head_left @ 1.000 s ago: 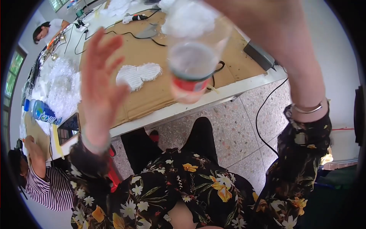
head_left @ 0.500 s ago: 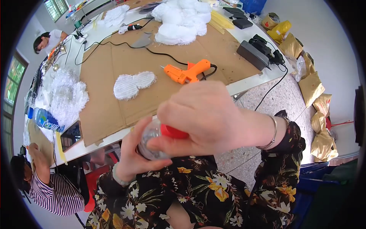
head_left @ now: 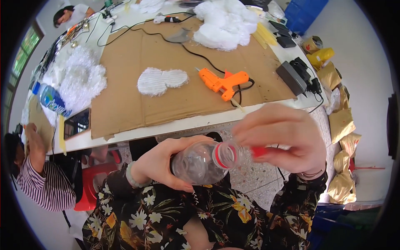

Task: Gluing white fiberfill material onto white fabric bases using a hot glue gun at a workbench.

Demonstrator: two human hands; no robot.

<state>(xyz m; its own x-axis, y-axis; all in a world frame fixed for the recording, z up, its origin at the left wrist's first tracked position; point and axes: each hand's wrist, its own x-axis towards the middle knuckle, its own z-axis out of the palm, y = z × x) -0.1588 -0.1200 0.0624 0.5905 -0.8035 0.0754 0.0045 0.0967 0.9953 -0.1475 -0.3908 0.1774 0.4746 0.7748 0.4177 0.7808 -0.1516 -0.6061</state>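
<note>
My left hand (head_left: 160, 160) is wrapped round a clear plastic bottle (head_left: 193, 164), which tilts with its open mouth toward the right. A red ring circles the bottle's neck. Just right of the mouth, my right hand (head_left: 287, 137) pinches a red bottle cap (head_left: 259, 152), apart from the bottle; its fingers are a little blurred. Both hands are in front of the table's near edge. Beyond them on the cardboard lie an orange glue gun (head_left: 225, 82) and a white fluffy piece (head_left: 161, 81) shaped like two joined rounds.
Cardboard (head_left: 121, 112) covers much of the white table. White fluffy heaps (head_left: 227, 25) sit at the back, more tinsel (head_left: 79, 77) at left. A phone (head_left: 77, 123) and a blue-capped bottle (head_left: 52, 99) lie left. Black adapters (head_left: 291, 77) and cables are at right. Two people sit at left.
The red cap has come off the bottle and moved right in my right hand. My left hand has tipped the bottle rightward, its mouth uncovered. The view has shifted a little.
</note>
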